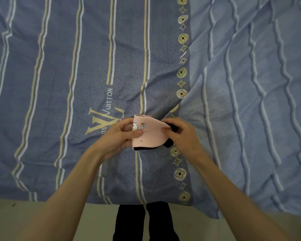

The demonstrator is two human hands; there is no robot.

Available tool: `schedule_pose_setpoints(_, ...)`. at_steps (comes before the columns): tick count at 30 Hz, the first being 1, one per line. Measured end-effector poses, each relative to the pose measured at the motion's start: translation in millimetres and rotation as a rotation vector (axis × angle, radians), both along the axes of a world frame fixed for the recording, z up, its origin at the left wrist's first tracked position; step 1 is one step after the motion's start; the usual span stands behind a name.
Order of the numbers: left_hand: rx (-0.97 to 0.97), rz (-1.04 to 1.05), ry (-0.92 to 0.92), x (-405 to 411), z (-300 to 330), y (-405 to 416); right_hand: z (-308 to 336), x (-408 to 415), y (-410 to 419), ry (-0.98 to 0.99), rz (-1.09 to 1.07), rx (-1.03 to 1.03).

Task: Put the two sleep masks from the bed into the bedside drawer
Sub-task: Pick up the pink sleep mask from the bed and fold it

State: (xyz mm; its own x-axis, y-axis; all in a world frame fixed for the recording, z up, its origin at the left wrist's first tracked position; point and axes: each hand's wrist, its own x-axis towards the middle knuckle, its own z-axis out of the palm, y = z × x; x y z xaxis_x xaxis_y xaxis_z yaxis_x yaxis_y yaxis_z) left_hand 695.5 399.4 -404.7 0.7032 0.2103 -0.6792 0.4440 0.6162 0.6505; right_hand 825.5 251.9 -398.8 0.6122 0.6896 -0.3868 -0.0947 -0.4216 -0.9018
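Note:
A pink sleep mask (150, 134) with a small cartoon print and a black edge is held just above the bed. My left hand (119, 136) pinches its left side, thumb on top. My right hand (182, 136) grips its right side, where black fabric (169, 144) sticks out from under the pink; whether that is a strap or a second mask I cannot tell. No other sleep mask shows on the bed, and the bedside drawer is out of view.
A blue striped bedsheet (76, 75) with a yellow logo covers the bed. A lighter blue quilt (250, 84) with wavy white lines lies rumpled over the right half. Pale floor (33, 220) and my dark trouser legs (146, 221) show below the bed's near edge.

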Motion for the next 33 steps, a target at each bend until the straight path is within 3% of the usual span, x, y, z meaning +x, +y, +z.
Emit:
schedule_pose_setpoints(5,-0.168,0.056,-0.072,-8,3,3,4,0,2,-0.173,0.018,0.049)
schedule_pose_setpoints(10,-0.302,0.155,-0.031,-13,5,5,4,-3,1,-0.429,0.120,0.092)
schedule_pose_setpoints(16,-0.227,-0.184,0.122,-18,13,-4,8,-20,2,-0.585,0.172,0.122)
schedule_pose_setpoints(20,-0.082,-0.038,0.153,-27,17,-6,19,-20,3,-0.407,0.226,0.076)
schedule_pose_setpoints(24,0.279,0.089,0.224,-40,32,-14,45,-21,6,0.088,0.260,-0.003)
schedule_pose_setpoints(28,0.440,0.187,0.147,-55,74,-25,80,-26,16,0.097,0.414,-0.073)
schedule_pose_setpoints(33,0.385,0.389,0.017,-106,139,-33,142,-50,38,0.165,0.616,-0.091)
